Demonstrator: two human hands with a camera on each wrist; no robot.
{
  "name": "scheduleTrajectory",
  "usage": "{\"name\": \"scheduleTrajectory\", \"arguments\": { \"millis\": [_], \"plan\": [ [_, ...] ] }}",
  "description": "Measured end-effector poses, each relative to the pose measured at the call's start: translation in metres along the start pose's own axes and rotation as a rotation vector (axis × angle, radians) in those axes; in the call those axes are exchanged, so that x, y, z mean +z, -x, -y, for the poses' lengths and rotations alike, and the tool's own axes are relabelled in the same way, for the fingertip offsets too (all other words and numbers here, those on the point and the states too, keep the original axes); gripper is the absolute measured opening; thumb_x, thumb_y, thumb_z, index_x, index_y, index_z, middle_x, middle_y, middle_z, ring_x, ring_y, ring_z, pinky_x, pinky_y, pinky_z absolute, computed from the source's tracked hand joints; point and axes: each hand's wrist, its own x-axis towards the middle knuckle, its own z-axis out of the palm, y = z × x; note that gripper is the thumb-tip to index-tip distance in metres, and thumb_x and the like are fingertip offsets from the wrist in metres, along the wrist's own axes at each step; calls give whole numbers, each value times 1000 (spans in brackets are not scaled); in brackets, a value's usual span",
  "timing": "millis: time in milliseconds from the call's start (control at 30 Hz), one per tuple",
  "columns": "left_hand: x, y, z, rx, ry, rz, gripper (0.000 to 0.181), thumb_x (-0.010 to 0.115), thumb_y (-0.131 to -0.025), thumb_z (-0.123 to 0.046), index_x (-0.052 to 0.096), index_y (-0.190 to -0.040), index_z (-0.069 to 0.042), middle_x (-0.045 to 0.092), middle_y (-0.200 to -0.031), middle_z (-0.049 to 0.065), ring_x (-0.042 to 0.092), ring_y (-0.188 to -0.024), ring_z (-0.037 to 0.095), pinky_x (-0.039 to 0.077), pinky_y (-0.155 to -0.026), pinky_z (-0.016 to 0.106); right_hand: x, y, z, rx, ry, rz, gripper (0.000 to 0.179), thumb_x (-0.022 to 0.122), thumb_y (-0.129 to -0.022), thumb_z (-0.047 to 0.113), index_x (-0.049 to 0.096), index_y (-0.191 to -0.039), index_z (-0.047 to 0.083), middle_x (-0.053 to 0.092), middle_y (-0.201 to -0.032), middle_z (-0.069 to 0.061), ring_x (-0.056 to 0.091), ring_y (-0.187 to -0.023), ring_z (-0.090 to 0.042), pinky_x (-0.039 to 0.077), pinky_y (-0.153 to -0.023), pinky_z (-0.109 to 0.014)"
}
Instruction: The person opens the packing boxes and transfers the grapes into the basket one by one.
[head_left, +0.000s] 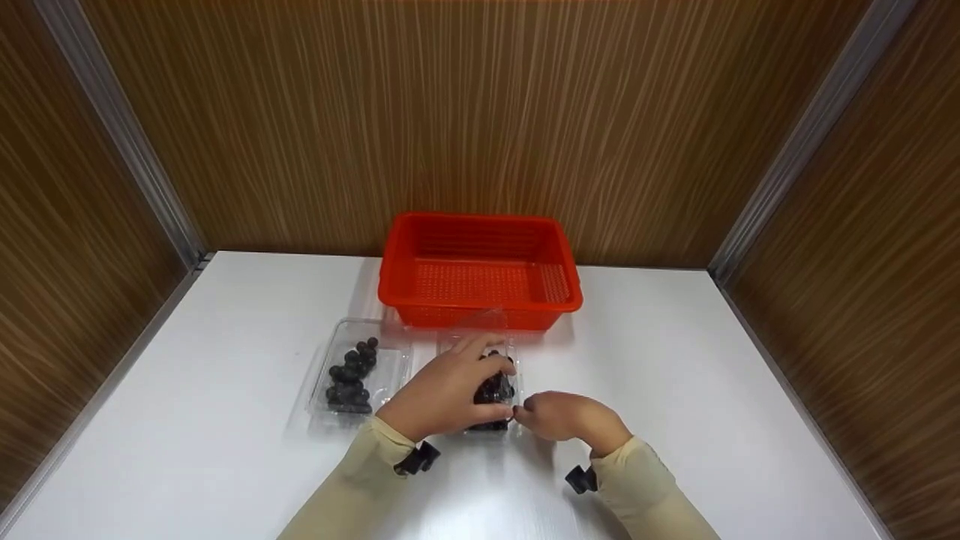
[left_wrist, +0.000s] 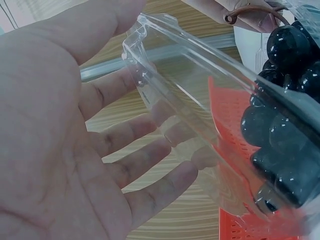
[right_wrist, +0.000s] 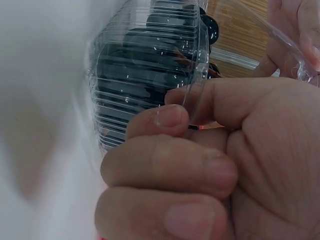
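Note:
A clear plastic box [right_wrist: 145, 75] of dark grapes [left_wrist: 290, 45] stands at the table's middle, partly hidden under my left hand [head_left: 450, 382]. Its hinged lid [left_wrist: 175, 85] is raised at a slant. The left fingers, nearly straight and spread, lie against the lid from behind, and the thumb touches its corner. At the box's near right edge, my right hand [head_left: 559, 416] pinches the plastic rim between thumb and forefinger, its other fingers curled. A brown stem [left_wrist: 250, 10] sticks up from the grapes beside the right hand.
Left of my hands sits another clear box [head_left: 391, 367] with a bunch of dark grapes [head_left: 351, 375] inside. Behind both boxes a red basket [head_left: 480, 306] stands near the wood-grain back wall [head_left: 480, 112]. Side panels bound the white table [head_left: 187, 390].

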Motion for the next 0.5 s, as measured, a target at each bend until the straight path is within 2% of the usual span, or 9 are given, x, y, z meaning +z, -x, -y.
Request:
{"name": "scheduleTrajectory", "arguments": {
  "millis": [433,500],
  "plan": [
    [-2,0,-1,-21,-7,-5,47,80,-87,-48,68,-128,-29,48,-152,-2,44,-143,23,43,-114,49,0,1,0,-8,6,-13,47,41,-109,35,68,-127,1,69,-121,-12,64,-115,-30,48,-106,-52],
    [-3,0,-1,-16,-9,-10,46,80,-87,-48,68,-127,-28,48,-152,-2,44,-143,23,42,-114,50,0,1,0,-9,6,-16,46,40,-109,35,69,-123,1,70,-115,-11,65,-111,-30,49,-103,-52]
  ]
}}
